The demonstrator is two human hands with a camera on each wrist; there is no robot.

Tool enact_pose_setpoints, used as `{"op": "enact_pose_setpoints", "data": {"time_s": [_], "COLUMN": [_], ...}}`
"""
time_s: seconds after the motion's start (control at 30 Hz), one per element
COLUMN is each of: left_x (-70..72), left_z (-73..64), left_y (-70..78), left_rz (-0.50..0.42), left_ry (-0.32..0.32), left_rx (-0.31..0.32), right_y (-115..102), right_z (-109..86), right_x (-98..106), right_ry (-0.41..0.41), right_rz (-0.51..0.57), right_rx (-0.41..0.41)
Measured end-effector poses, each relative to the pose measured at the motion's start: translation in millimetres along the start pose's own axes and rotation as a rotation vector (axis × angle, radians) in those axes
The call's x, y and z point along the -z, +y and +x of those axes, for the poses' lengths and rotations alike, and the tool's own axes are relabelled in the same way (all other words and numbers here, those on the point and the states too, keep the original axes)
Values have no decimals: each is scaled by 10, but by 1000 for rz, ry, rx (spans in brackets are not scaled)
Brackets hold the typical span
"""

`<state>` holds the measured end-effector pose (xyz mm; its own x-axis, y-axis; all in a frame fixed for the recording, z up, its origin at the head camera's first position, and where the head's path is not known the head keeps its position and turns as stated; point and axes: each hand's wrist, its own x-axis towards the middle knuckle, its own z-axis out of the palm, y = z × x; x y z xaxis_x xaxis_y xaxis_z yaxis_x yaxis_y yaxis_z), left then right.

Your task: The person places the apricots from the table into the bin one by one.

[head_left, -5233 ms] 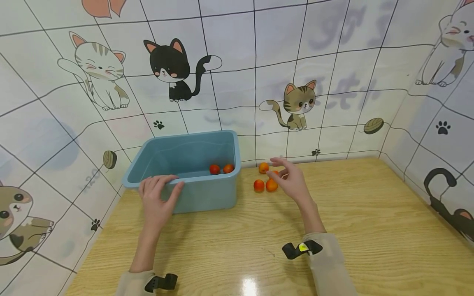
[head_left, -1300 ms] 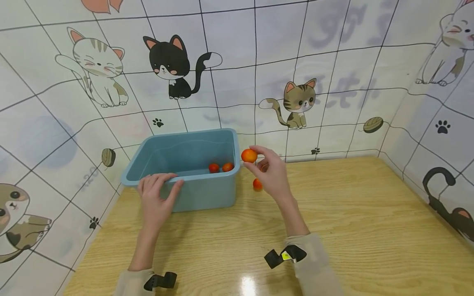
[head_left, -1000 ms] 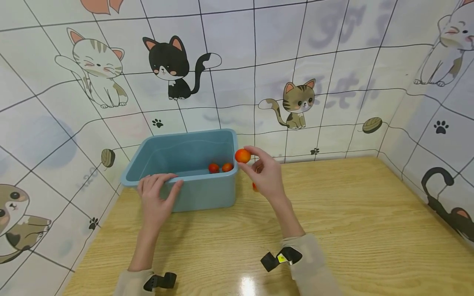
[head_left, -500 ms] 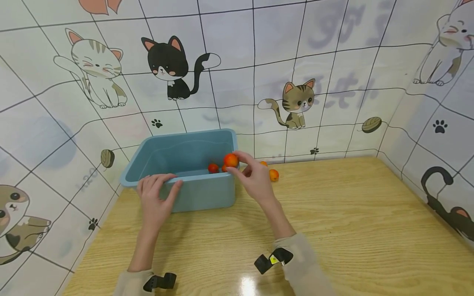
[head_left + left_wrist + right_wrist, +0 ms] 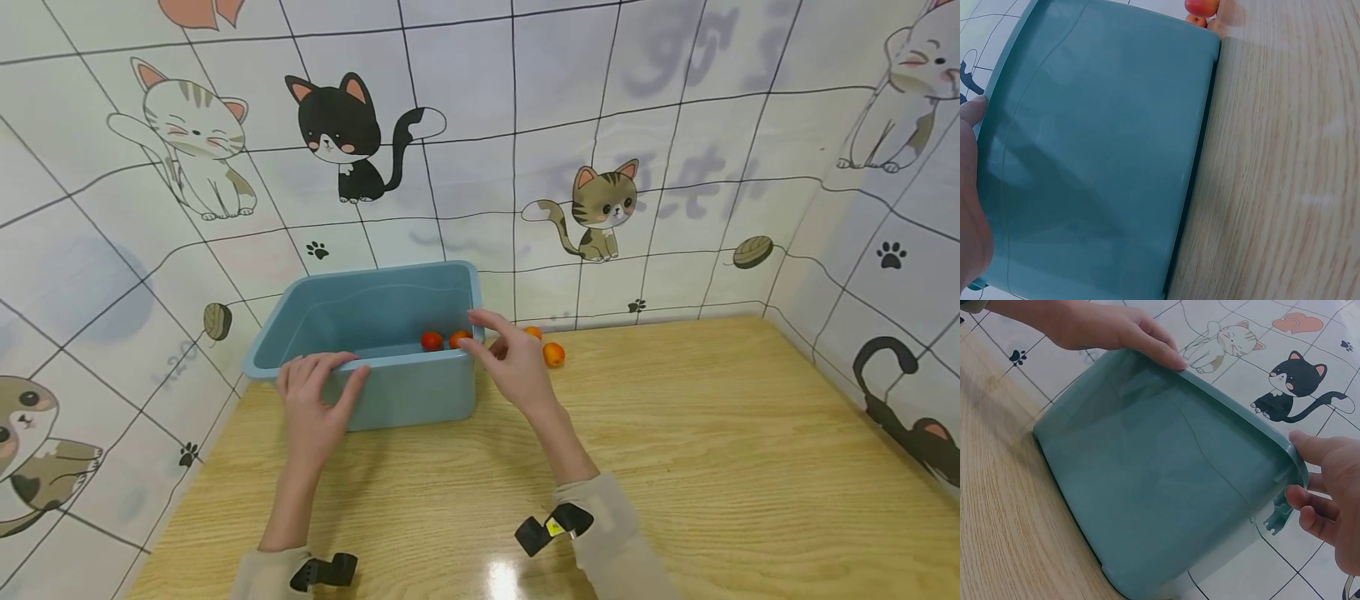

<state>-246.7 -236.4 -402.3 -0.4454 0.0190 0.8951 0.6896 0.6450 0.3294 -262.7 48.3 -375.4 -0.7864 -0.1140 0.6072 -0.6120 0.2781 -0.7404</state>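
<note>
A blue plastic bin (image 5: 412,392) stands against the wall, left of the table's middle. My left hand (image 5: 311,408) grips its front rim, fingers over the edge and thumb on the outer wall; the left wrist view shows part of that hand (image 5: 972,206). My right hand (image 5: 517,367) is at the bin's right front corner, thumb and index finger spread with nothing between them. In the right wrist view its fingertips (image 5: 1300,497) are right at the rim. Inside the bin lie a small round red fruit (image 5: 432,341) and an orange-red one (image 5: 458,338), partly behind the right thumb.
Small orange fruits (image 5: 553,355) lie on the wooden table (image 5: 675,433) behind the right hand, close to the wall. Beside the bin, a red-orange fruit (image 5: 1202,7) shows in the left wrist view. A cat-patterned sheet (image 5: 480,167) covers the walls behind and at both sides.
My right hand took a red-orange fruit from the table, carried it left over the bin's right rim and let go of it inside. The left hand has stayed on the rim.
</note>
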Motion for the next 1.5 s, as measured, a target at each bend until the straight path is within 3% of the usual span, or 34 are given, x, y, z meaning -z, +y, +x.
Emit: {"op": "enact_pose_setpoints", "data": {"time_s": [0.3, 0.87, 1.5], "left_x": [6, -42, -24], "left_z": [-2, 7, -2], "left_y": [-7, -8, 3], "left_rz": [4, -33, -29], "left_ry": [-9, 32, 29], "left_rx": [6, -14, -13], "right_y": [-26, 20, 198], "right_z": [-9, 0, -58], "right_x": [4, 138, 395], "right_ry": [-16, -12, -28], "right_rz": [-20, -12, -54], "right_rx": [-1, 41, -15]}}
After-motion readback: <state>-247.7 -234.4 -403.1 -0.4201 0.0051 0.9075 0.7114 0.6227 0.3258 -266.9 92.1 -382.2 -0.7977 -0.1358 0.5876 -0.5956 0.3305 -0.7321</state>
